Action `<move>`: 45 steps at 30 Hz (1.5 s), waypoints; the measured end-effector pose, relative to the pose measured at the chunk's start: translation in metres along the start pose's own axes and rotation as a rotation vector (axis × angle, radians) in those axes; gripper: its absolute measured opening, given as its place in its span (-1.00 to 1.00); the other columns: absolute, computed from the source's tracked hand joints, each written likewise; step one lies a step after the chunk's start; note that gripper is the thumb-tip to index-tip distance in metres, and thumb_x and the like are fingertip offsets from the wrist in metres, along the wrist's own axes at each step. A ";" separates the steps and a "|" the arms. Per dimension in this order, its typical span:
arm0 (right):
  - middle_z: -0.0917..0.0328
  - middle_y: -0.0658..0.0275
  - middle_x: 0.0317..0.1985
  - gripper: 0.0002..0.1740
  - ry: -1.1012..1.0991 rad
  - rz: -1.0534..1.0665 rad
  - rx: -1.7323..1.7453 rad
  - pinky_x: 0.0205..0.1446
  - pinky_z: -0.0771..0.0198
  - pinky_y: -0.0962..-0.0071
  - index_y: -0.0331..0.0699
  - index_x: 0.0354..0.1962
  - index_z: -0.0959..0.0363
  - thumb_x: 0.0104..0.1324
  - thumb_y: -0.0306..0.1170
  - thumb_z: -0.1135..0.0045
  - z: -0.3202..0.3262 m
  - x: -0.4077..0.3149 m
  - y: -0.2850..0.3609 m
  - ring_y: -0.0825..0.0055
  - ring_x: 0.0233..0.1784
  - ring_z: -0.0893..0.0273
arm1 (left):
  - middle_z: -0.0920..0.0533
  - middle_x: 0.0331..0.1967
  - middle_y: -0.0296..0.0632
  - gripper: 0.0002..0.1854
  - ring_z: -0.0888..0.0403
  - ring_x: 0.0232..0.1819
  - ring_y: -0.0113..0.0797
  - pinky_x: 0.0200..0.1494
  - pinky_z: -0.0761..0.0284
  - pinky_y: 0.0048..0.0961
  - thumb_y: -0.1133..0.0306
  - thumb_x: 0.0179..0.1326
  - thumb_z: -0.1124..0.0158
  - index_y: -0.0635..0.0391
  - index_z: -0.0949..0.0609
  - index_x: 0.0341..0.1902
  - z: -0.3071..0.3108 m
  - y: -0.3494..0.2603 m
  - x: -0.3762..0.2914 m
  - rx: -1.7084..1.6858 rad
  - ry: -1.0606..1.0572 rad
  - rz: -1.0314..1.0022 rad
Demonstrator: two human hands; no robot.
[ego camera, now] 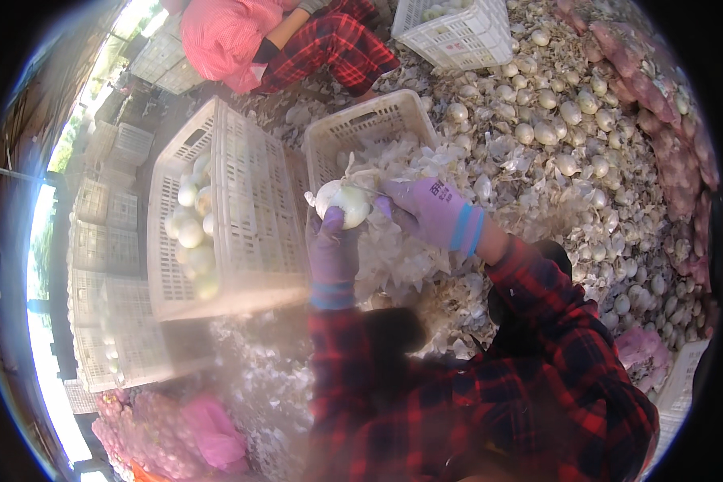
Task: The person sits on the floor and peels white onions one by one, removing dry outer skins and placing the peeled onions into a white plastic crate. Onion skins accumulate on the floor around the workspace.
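My left hand, in a purple knit glove with a blue-striped cuff, grips a white onion from below and the side. My right hand, gloved alike, is closed around a small thin metal blade, whose tip lies against the onion's upper right side. A dry stem and a root tuft stick out of the onion. Both hands are over the near end of a plastic crate heaped with papery onion skins. To the left, peeled onions lie in a tall white crate.
Unpeeled onions and skins spread over the ground at right, beside red mesh sacks. A co-worker sits at the top, near another white crate. Stacked crates line the left; a pink mesh sack lies lower left.
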State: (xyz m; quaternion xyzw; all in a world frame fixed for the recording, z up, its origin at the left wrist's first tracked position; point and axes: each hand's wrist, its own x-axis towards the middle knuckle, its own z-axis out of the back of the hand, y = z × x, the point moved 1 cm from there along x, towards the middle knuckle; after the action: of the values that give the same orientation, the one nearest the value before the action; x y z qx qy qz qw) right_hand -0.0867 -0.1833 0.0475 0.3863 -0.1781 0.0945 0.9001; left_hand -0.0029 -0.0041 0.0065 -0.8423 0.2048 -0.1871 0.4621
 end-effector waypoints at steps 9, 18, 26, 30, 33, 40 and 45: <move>-0.50 0.06 -0.53 -0.82 -0.037 -0.014 -0.094 -0.44 -0.36 0.13 -0.24 -0.26 -0.33 0.28 -0.34 -0.07 -0.011 -0.006 0.006 0.00 -0.45 -0.52 | -0.57 -0.13 -0.12 -0.44 -0.58 -0.16 -0.33 -0.12 -0.54 -0.41 0.15 0.20 -0.25 0.27 -0.40 0.15 -0.021 -0.006 -0.003 0.119 -0.117 -0.082; -0.56 0.14 -0.47 -0.70 0.126 -0.047 -0.421 -0.37 -0.47 0.19 -0.24 -0.13 -0.27 0.18 -0.41 -0.08 -0.018 -0.007 0.001 0.14 -0.31 -0.62 | -0.58 -0.09 -0.15 -0.52 -0.54 -0.04 -0.30 0.01 -0.47 -0.40 0.24 0.19 -0.24 0.23 -0.42 0.12 -0.002 0.000 -0.006 -0.087 -0.164 0.199; -0.57 0.17 -0.33 -0.68 0.194 -0.010 -0.485 -0.33 -0.49 0.20 -0.21 -0.10 -0.31 0.17 -0.38 -0.07 -0.017 -0.009 -0.007 0.20 -0.25 -0.63 | -0.60 -0.07 -0.17 -0.54 -0.54 0.03 -0.25 0.07 -0.46 -0.38 0.06 0.24 -0.12 0.14 -0.46 0.07 0.009 0.011 -0.002 0.184 -0.157 0.272; -0.56 0.19 -0.34 -0.68 0.222 -0.001 -0.502 -0.33 -0.49 0.21 -0.21 -0.10 -0.31 0.18 -0.38 -0.08 -0.025 -0.008 -0.020 0.22 -0.27 -0.62 | -0.60 -0.08 -0.21 -0.55 -0.54 -0.01 -0.25 0.04 -0.46 -0.36 0.05 0.23 -0.13 0.11 -0.47 0.06 0.012 0.014 0.000 -0.446 -0.098 0.463; -0.56 0.21 -0.36 -0.69 0.131 0.064 -0.535 -0.35 -0.49 0.23 -0.21 -0.12 -0.31 0.18 -0.38 -0.08 -0.030 -0.008 -0.026 0.23 -0.29 -0.62 | -0.60 -0.07 -0.24 -0.56 -0.53 -0.02 -0.26 0.06 -0.43 -0.36 0.05 0.23 -0.13 0.09 -0.48 0.06 0.011 0.012 0.001 -0.559 -0.130 0.518; -0.57 0.20 -0.38 -0.72 0.201 0.141 -0.562 -0.37 -0.49 0.25 -0.21 -0.15 -0.32 0.15 -0.42 -0.07 -0.014 -0.001 -0.028 0.22 -0.30 -0.64 | -0.50 -0.60 -0.04 -0.28 -0.02 -0.87 -0.54 -0.85 0.11 -0.63 -0.37 0.21 0.16 0.11 -0.51 -0.08 0.002 0.018 -0.009 0.371 -0.134 0.304; -0.58 0.19 -0.36 -0.70 0.192 0.147 -0.484 -0.39 -0.49 0.25 -0.21 -0.16 -0.32 0.12 -0.43 -0.10 -0.019 0.003 -0.032 0.24 -0.31 -0.64 | -0.49 -0.61 -0.03 -0.27 -0.01 -0.87 -0.55 -0.85 0.11 -0.63 -0.38 0.20 0.17 0.11 -0.50 -0.07 0.003 0.029 -0.002 0.453 -0.228 0.191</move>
State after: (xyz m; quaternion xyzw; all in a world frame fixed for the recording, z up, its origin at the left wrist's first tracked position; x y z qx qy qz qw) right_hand -0.0690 -0.1907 0.0156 0.1350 -0.1369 0.1504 0.9697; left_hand -0.0082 -0.0156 -0.0203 -0.7099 0.1831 -0.0876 0.6744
